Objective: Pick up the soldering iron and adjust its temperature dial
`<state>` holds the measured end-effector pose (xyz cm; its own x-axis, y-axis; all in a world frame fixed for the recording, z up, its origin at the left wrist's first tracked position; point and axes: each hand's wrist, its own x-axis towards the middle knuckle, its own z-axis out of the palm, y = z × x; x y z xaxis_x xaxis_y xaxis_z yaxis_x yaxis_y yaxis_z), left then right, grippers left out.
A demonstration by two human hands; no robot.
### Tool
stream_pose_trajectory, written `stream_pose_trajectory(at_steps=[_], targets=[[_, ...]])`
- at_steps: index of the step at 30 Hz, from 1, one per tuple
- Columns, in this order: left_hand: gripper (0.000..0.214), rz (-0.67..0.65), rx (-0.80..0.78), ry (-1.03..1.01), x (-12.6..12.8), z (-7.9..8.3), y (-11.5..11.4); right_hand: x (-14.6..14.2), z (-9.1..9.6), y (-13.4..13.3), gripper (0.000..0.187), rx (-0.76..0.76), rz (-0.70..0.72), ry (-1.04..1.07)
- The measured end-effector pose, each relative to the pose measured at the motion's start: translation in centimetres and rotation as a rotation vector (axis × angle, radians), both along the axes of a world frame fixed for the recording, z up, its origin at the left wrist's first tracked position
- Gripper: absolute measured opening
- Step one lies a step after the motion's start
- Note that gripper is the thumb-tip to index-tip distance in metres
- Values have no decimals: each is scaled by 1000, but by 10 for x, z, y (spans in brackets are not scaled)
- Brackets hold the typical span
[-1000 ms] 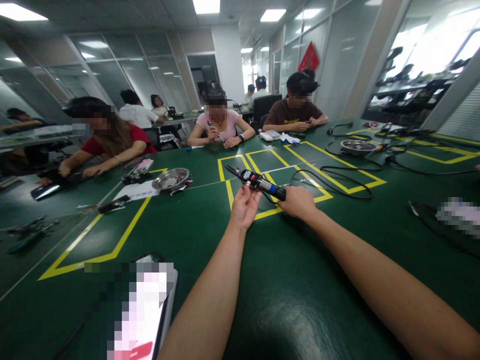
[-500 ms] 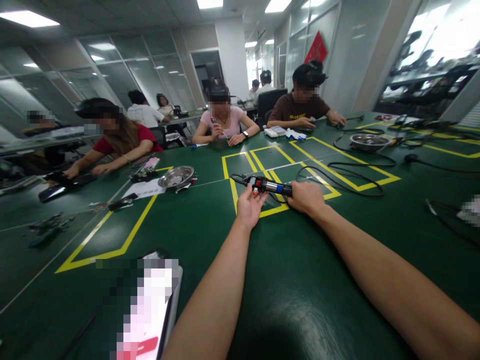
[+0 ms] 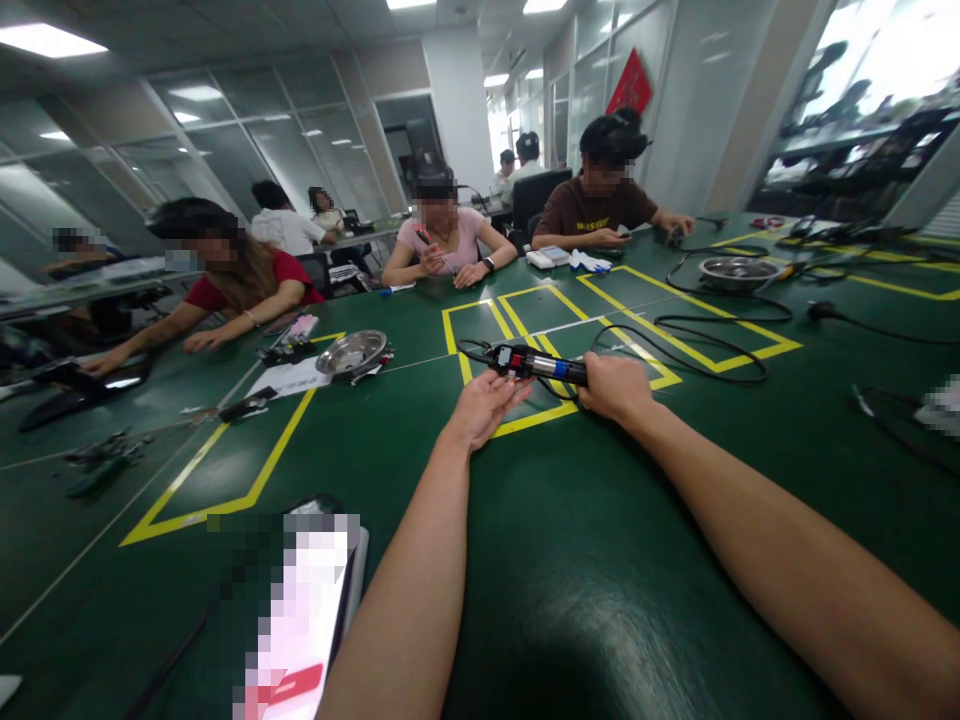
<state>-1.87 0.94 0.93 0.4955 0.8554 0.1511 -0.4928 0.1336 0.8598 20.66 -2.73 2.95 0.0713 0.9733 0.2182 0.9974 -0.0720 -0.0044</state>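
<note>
My right hand (image 3: pixel 619 387) is closed around the black end of a corded, rod-shaped power tool (image 3: pixel 551 367). The tool lies level over the table and has a silver section, a blue band and a red part near its left end. Below that left end is my left hand (image 3: pixel 480 408), palm turned up and fingers stretched out. Its fingertips are close under the tool by a small pale part; whether they touch is hard to tell. A black cord (image 3: pixel 474 347) loops at the tool's left end.
Yellow tape outlines (image 3: pixel 540 424) mark the green table (image 3: pixel 570 520). A metal bowl (image 3: pixel 351 354) stands left, another bowl (image 3: pixel 739 272) at the far right. A phone (image 3: pixel 307 620) is near my left forearm. Black cables (image 3: pixel 712 325) lie right. Co-workers (image 3: pixel 450 235) sit opposite.
My left hand has shifted slightly left and lower, turning so its fingers point more to the right under the tool. My right hand keeps its grip. At the left, a co-worker's hand has moved outward.
</note>
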Motion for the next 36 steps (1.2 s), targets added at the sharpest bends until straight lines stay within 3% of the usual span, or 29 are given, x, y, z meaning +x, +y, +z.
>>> stream_pose_trajectory(at_steps=[8, 24, 32, 36], targets=[[38, 93, 42, 47, 5, -10, 9, 0, 3, -1, 34, 9, 10, -2], [42, 215, 67, 132, 7, -9, 10, 4, 6, 1, 35, -30, 33, -6], [34, 198, 10, -92, 11, -7, 11, -6, 10, -1, 38, -43, 49, 7], [27, 270, -13, -114, 10, -6, 13, -15, 13, -2, 40, -66, 73, 56]])
